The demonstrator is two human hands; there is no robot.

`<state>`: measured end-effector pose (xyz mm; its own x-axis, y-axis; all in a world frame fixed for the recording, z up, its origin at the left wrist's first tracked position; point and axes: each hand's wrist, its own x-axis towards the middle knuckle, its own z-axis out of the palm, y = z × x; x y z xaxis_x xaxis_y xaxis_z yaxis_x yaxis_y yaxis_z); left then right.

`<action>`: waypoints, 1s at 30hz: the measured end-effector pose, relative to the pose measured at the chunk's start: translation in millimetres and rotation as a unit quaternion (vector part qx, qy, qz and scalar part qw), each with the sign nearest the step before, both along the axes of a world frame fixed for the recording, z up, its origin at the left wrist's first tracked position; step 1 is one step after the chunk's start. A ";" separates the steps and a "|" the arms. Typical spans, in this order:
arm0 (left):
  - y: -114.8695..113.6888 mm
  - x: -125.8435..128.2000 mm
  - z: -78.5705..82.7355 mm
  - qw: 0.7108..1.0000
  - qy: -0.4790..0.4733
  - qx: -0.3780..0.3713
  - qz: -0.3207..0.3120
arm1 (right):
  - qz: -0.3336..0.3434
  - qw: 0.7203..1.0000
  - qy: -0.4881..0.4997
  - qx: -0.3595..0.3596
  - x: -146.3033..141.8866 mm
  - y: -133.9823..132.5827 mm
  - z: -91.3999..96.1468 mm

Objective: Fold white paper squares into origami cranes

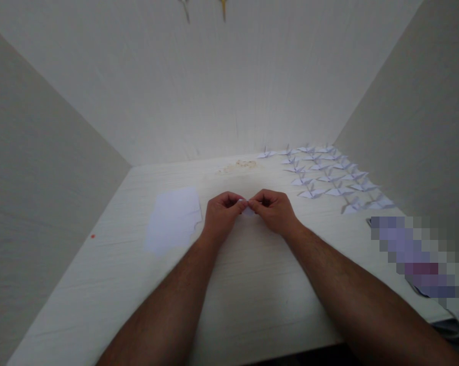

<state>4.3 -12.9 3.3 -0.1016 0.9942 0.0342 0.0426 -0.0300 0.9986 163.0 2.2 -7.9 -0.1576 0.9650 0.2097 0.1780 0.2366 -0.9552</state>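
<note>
Both my hands meet over the middle of the table, pinching one small piece of white paper [247, 207] between thumbs and fingers. My left hand [224, 212] grips its left side, and my right hand [272, 208] grips the right side. Most of the paper is covered by the fingers, so its folded form cannot be made out. To the left lies a stack of white paper sheets [174, 216]. Rows of folded white paper cranes [331, 178] stand at the back right.
A pixelated device with a cable [416, 259] lies at the right edge of the white table [248, 305]. Walls enclose the back and both sides. A worn brownish patch [245, 164] marks the back of the table, and a small orange spot [92, 236] is at left.
</note>
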 end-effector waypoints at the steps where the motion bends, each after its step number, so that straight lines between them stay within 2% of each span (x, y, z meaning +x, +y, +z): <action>1: -0.2 0.0 0.0 1.000 -0.004 0.000 0.004 | 0.002 1.000 0.001 0.001 0.0 0.0 0.2; 13: 2.0 -1.6 -6.4 0.997 -0.076 -0.016 0.009 | 0.025 1.000 0.001 -0.006 -0.2 -1.4 4.1; 22: 1.8 -4.9 -6.1 1.000 -0.009 -0.002 -0.012 | 0.019 1.000 0.011 -0.016 4.0 1.1 2.0; 27: 2.5 -5.1 -8.2 0.997 -0.075 -0.019 0.001 | 0.032 0.999 0.003 -0.007 1.0 -1.5 3.8; 30: 2.0 -3.1 -6.5 0.997 -0.075 -0.017 0.005 | 0.024 1.000 -0.007 -0.010 0.3 -1.2 4.2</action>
